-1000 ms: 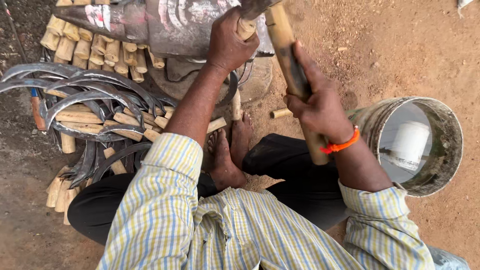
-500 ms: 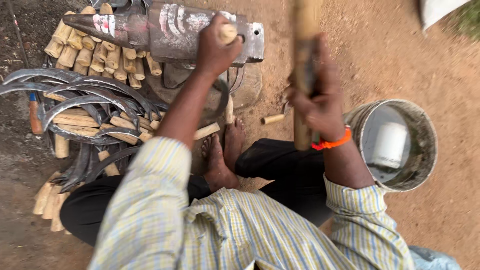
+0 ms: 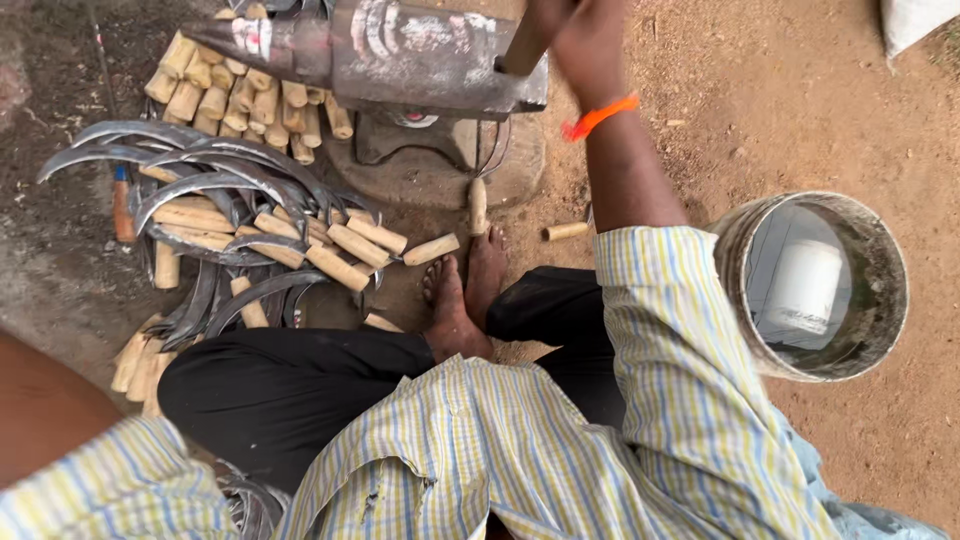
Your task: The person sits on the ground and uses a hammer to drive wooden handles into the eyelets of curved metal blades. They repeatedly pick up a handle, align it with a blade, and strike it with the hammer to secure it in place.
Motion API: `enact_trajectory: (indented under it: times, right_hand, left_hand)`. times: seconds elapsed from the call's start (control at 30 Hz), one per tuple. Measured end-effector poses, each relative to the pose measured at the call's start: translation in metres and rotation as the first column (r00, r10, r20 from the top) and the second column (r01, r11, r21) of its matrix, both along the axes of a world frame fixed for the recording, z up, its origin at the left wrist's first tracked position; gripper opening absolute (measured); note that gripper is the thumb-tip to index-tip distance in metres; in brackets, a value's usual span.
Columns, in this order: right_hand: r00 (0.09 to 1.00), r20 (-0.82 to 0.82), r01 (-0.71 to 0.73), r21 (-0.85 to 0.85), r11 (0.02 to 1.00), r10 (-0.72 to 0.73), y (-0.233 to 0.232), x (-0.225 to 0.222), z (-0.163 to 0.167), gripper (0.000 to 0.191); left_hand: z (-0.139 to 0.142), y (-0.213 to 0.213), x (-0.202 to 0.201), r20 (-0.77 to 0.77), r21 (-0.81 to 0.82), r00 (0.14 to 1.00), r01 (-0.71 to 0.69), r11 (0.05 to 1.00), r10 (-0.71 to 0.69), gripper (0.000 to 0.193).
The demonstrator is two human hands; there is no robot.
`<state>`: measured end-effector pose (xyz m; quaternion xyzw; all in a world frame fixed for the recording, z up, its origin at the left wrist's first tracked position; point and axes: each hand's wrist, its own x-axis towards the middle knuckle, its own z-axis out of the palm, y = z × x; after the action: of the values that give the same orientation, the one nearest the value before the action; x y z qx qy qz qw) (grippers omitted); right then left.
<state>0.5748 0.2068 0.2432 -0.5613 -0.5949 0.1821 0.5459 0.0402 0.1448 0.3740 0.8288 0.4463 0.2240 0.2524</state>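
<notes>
- The right hand (image 3: 585, 35) was seen at the top edge of the head view, closed around a wooden handle (image 3: 522, 48); the grip was wrapped fully shut on it, with an orange band (image 3: 598, 117) worn at the wrist.
- The handle was held slanted down toward the top face of the anvil (image 3: 420, 60), probably so that its lower end met the hard steel; what was fixed to that end could not be made out.
- The left hand was not seen; only a bare forearm (image 3: 45, 410) and a striped sleeve showed at the lower left, so its grip could not be told.
- The anvil was set on a round block (image 3: 440, 170) sunk in the dirt floor (image 3: 800, 120), directly ahead of the crossed bare feet (image 3: 465, 300), seemingly to keep the work within arm's reach of a seated person.
- The handle looked pale, smooth and round, of the same light wood as the short pegs lying about.
- Curved sickle blades (image 3: 190, 180), dark grey and thin, were heaped left of the anvil with wooden handles (image 3: 340, 255) mixed among them, just beside the left knee.
- A second stock of cut wooden pegs (image 3: 250, 95) was stacked behind the anvil's horn, apart from the blade heap, likely as unused supply.
- 1 loose peg (image 3: 565, 231) lay on the dirt near the right shin.
- A round metal bucket (image 3: 880, 290) holding water stood near the right elbow, well apart from the anvil.
</notes>
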Motion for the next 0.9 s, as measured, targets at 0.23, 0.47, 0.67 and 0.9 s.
enact_trajectory:
  times: [0.23,0.47,0.67,0.9]
  right_hand:
    - [0.956,0.265,-0.135,0.025,0.991,0.124,-0.116,-0.016,-0.041,0.102]
    - [0.888,0.445,0.021,-0.293,0.956,0.116,-0.168,-0.060,-0.021,0.100]
    - [0.954,0.257,0.023,-0.581,0.814,0.157,-0.170,-0.081,-0.028,0.100]
    - [0.855,0.470,-0.023,-0.388,0.921,0.220,-0.167,-0.074,-0.068,0.107]
  left_hand:
    - [-0.159,-0.059,0.139,0.810,-0.461,0.421,0.029,0.887,0.407,0.057]
    - [-0.247,-0.090,0.211,0.714,-0.632,0.447,0.079,0.771,0.539,0.048]
    - [-0.232,-0.094,0.212,0.654,-0.728,0.453,0.155,0.668,0.606,0.039]
    - [-0.235,-0.090,0.205,0.628,-0.748,0.499,0.176,0.639,0.597,0.044]
